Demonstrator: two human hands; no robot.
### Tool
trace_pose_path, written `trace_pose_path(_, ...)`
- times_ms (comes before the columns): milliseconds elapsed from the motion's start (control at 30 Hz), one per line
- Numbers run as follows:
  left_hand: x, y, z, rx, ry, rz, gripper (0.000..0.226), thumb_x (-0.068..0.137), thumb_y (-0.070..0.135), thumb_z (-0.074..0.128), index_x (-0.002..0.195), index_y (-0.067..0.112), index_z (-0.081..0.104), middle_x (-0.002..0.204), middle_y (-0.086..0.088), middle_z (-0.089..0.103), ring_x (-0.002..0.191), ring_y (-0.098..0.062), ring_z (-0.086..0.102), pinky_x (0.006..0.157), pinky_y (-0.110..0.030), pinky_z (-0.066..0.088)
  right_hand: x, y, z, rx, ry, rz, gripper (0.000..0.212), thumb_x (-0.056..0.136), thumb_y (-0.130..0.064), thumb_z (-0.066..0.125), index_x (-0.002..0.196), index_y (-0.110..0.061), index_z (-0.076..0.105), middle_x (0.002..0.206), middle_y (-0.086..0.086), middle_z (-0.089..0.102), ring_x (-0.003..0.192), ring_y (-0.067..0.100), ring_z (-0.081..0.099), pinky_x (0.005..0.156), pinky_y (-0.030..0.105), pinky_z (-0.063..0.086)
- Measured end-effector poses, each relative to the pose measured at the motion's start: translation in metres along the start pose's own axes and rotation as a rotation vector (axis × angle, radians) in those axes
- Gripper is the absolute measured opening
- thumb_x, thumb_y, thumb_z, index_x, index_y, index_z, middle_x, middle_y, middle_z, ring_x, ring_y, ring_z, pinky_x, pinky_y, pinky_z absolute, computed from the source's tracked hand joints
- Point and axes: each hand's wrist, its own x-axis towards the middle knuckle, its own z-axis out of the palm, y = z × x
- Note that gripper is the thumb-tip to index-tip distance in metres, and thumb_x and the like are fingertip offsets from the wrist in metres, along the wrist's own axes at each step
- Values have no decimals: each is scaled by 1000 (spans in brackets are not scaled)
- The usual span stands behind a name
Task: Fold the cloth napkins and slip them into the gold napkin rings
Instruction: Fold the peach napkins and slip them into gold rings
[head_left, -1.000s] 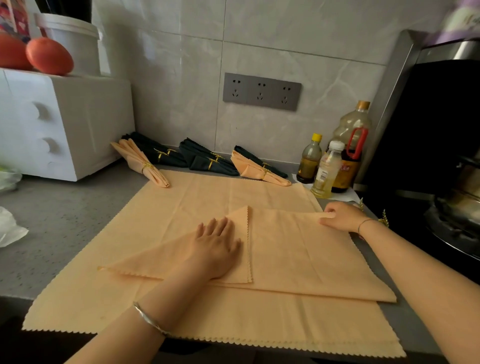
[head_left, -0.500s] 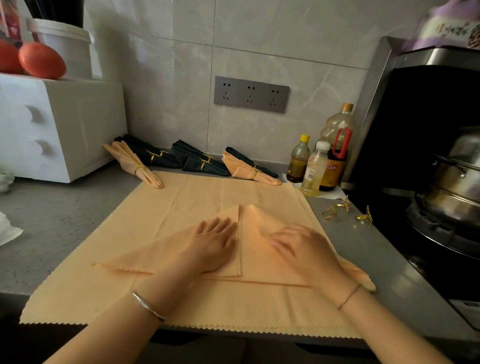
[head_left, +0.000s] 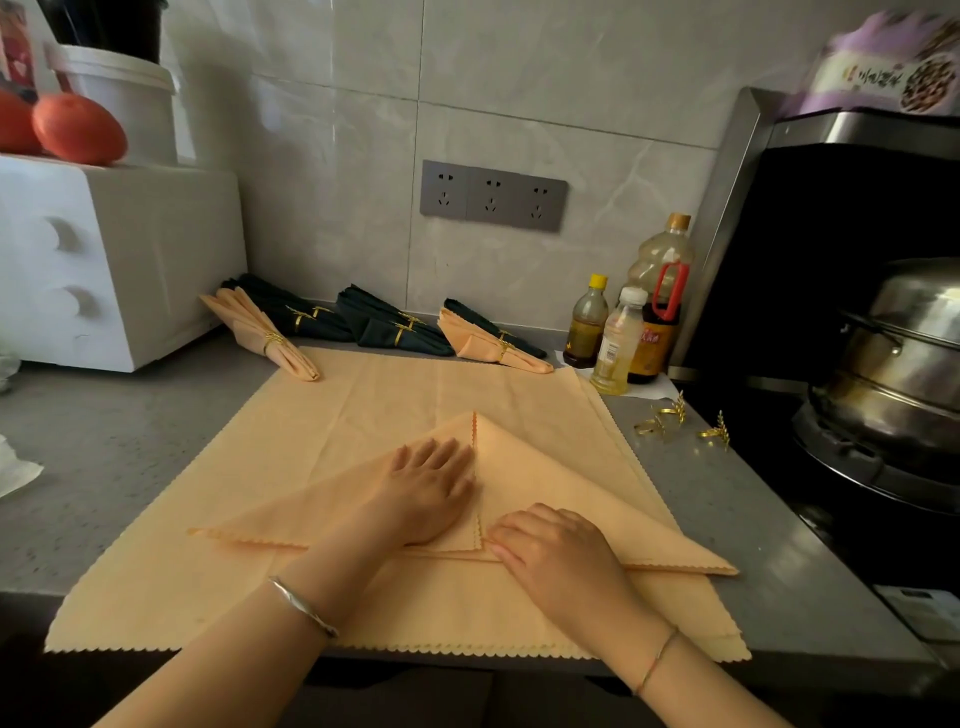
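A peach napkin (head_left: 561, 483) lies folded into a pointed shape, its two flaps meeting along a centre seam, on top of flat peach napkins (head_left: 363, 395). My left hand (head_left: 426, 488) presses flat on the left flap. My right hand (head_left: 556, 551) rests on the lower end of the right flap beside the seam, fingers bent. Loose gold napkin rings (head_left: 660, 421) and another ring (head_left: 716, 434) lie on the counter to the right. Ringed napkins line the wall: peach (head_left: 260, 338), dark green (head_left: 395, 327), peach (head_left: 488, 348).
A white drawer box (head_left: 104, 260) with tomatoes (head_left: 78, 127) stands at the left. Oil and sauce bottles (head_left: 618, 343) stand at the back right. A stove with a steel steamer pot (head_left: 904, 353) fills the right side. The grey counter edge (head_left: 779, 660) runs along the front.
My right hand has folded the napkin's right corner over to the centre seam and slid down toward the lower edge. The left hand has stayed pressing on the left flap.
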Motion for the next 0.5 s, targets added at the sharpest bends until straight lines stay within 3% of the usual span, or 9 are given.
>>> trace_pose_path(167,-1,5,0,-16,-6,23,55,100,52,15,151,39,0,161,3,-1,148,-21,-4,118,-43,-6,0,-4,-5,46,-66,72,33,87,-37,41,85,-32,74,84,-21,67,74,-1,60,60,14,48)
trace_pose_path(333,0,6,1,-7,1,34,53,99,55,17,150,44,7,161,4,0,148,-23,-4,118,-45,-6,4,-8,-26,194,-177,193,43,96,-47,30,104,-30,69,103,-18,67,95,1,57,79,18,47)
trace_pose_path(400,1,6,1,1,1,33,53,99,55,17,150,44,6,161,4,0,148,-23,-4,118,-45,-5,16,-1,-29,313,-147,310,36,99,-39,33,117,-28,62,111,-17,62,104,2,55,86,18,41)
trace_pose_path(500,1,7,-1,6,-6,29,54,99,55,16,150,43,6,161,4,-1,148,-23,-5,118,-45,-5,45,23,-9,251,-109,435,39,100,-20,34,137,-19,47,138,-3,51,126,11,45,104,21,30)
